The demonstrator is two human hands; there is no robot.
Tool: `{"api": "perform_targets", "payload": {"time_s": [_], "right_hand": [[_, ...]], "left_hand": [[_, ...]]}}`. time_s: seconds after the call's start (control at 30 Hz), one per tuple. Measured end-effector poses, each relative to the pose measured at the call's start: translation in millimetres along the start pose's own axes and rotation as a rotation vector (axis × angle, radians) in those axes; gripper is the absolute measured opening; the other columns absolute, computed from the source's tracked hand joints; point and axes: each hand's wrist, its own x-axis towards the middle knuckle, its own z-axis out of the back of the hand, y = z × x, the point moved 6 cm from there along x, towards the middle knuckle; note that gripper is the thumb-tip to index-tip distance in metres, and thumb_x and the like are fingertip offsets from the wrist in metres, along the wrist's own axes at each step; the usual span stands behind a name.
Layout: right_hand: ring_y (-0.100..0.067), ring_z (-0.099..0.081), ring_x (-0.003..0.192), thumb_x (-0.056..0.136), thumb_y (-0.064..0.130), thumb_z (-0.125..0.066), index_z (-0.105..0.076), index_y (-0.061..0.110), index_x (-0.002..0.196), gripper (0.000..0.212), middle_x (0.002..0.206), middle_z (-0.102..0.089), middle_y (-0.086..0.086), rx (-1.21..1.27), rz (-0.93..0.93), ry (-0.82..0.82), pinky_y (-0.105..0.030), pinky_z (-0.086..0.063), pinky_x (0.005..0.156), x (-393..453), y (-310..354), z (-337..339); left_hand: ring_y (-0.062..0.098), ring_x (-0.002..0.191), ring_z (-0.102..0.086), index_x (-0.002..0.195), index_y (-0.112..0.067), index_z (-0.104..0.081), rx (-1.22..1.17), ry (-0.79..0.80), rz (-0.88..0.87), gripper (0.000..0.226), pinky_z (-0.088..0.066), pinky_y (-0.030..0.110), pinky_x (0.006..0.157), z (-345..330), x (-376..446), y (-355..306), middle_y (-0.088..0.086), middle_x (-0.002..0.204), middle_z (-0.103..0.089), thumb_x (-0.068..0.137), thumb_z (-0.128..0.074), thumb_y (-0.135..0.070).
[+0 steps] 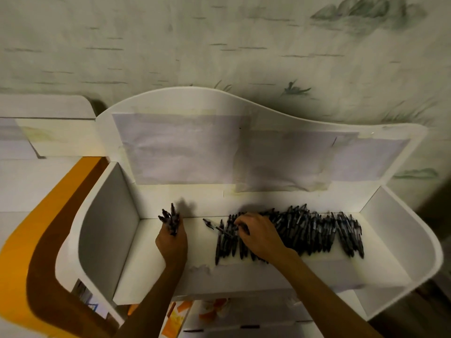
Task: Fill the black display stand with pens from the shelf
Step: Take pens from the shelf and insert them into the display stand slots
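A long heap of black pens (307,230) lies on the white shelf (146,254), spread from its middle to the right. My left hand (172,242) grips a bunch of several pens (169,219) upright, left of the heap. My right hand (258,236) rests on the heap's left end and pinches one pen (214,225) that sticks out to the left. The black display stand is not in view.
The shelf has white side walls (109,223) and a curved back panel (219,111) with taped paper sheets. An orange and brown surface (36,240) lies at the left. A lower shelf with orange packages (180,313) shows below.
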Motion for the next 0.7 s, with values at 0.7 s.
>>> {"api": "perform_targets", "payload": {"time_s": [0.7], "right_hand": [[-0.016, -0.063, 0.097, 0.097, 0.019, -0.055, -0.068, 0.017, 0.116, 0.023, 0.111, -0.069, 0.0, 0.106, 0.055, -0.006, -0.029, -0.052, 0.086, 17, 45, 25]], "left_hand": [[0.01, 0.043, -0.038, 0.081, -0.017, -0.059, -0.056, 0.495, 0.219, 0.036, -0.032, 0.024, 0.042, 7, -3, -53, -0.001, 0.052, -0.051, 0.084, -0.074, -0.049]]}}
